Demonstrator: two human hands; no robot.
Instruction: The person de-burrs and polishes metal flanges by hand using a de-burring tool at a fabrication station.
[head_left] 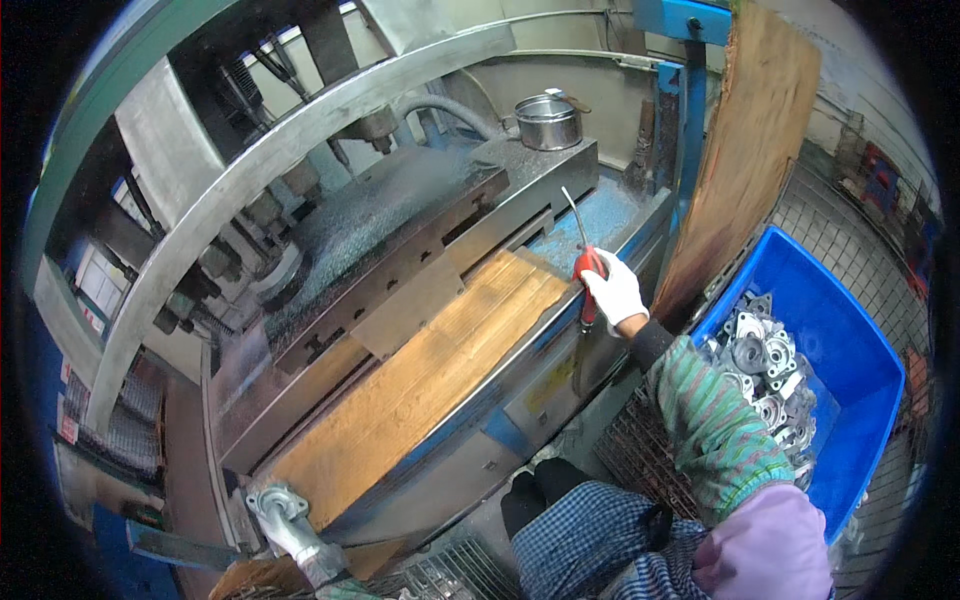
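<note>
My right hand (618,290), in a white glove, is closed around a red air blow gun (586,262) beside the right end of a wooden board (420,385). The gun's thin, bent metal nozzle points up toward the machine bed. At the board's left end, my gloved left hand (288,535) grips a grey cast metal part (277,498). Part of that casting and some of the fingers are hard to make out. A metal machine bed (400,255), strewn with shiny chips, runs behind the board.
Drill spindles (300,180) hang over the bed behind a curved metal bar (270,130). A metal pot (548,122) stands at the back. Right of me is a blue bin (850,350) holding several castings (765,350). An upright plywood sheet (745,150) stands beyond it. Wire baskets (455,570) lie low in front.
</note>
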